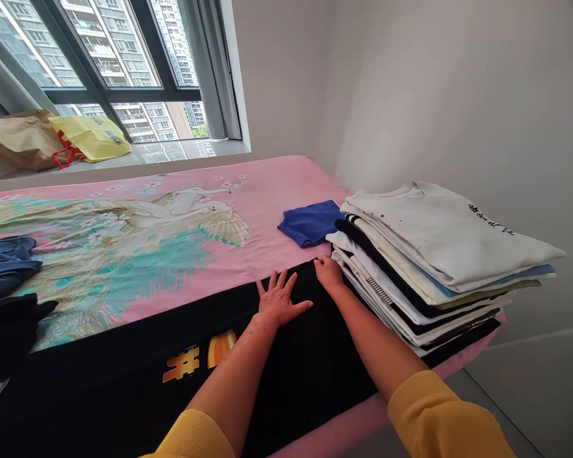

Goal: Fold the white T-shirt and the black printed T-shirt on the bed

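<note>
A black garment with an orange and yellow print (186, 364), which looks like a T-shirt, lies spread in a long strip across the near side of the bed. Flat on its upper part rests my left hand (280, 301), fingers spread wide. At the garment's far right corner my right hand (329, 273) has its fingers closed on the black cloth. Just right of that hand stands a tall stack of folded shirts (430, 229), a white one on top. Behind the hand lies a folded blue cloth (311, 222).
Pink bedding (267, 184) with a peacock pattern covers the bed. Crumpled denim (4, 264) and dark cloth (9, 331) lie at the left. A yellow bag (93, 137) and a brown paper bag (21, 140) sit on the windowsill. A wall rises behind the stack.
</note>
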Tool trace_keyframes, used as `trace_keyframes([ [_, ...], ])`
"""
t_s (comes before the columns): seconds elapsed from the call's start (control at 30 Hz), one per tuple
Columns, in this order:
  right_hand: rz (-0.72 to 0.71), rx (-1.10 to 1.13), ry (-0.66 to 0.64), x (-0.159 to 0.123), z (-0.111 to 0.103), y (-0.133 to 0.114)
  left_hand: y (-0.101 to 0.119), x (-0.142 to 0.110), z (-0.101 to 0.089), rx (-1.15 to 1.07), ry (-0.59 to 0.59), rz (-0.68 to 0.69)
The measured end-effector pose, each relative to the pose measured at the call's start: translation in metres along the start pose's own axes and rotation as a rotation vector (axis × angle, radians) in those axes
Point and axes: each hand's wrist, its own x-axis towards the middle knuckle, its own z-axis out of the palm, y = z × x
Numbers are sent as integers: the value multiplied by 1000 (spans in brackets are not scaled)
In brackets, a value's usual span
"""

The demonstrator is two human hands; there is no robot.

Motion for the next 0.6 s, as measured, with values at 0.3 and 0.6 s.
trace_keyframes([
  [0.3, -111, -53, 138, -32, -18, -18, -2, 2, -22, -164, -122, -53],
  [0.6, -539, -296, -233, -85, -30, -22, -3, -83, -39, -36, 176, 19],
])
